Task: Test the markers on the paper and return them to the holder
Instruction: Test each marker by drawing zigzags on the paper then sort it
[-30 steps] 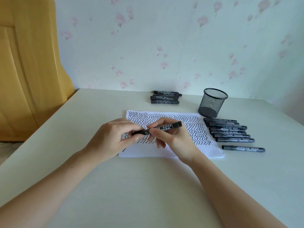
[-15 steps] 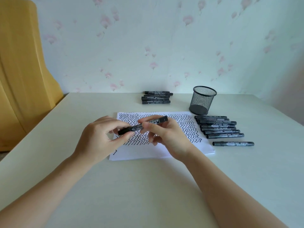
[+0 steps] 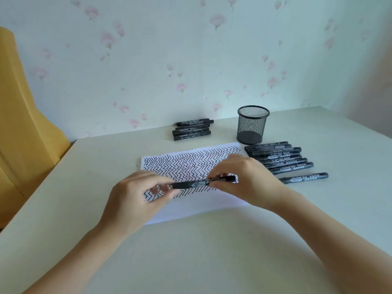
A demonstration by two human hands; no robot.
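A: Where's the marker (image 3: pixel 202 183)?

B: Held just above the paper (image 3: pixel 191 166), long axis lying left to right, its right end slightly farther and higher. Which end is the cap I can't tell.

A: And the hands?

B: Left hand (image 3: pixel 135 200) pinches the left end with thumb and curled fingers; right hand (image 3: pixel 244 179) pinches the right part, fingertips closed on the barrel.

A: Around them?

B: Zigzag lines cover the paper. Right of it lies a row of markers (image 3: pixel 280 159), one loose marker (image 3: pixel 305 178) nearer. The mesh holder (image 3: pixel 252 128) stands upright behind that row; a small stack of markers (image 3: pixel 192 129) lies by the wall on the table (image 3: pixel 212 251).
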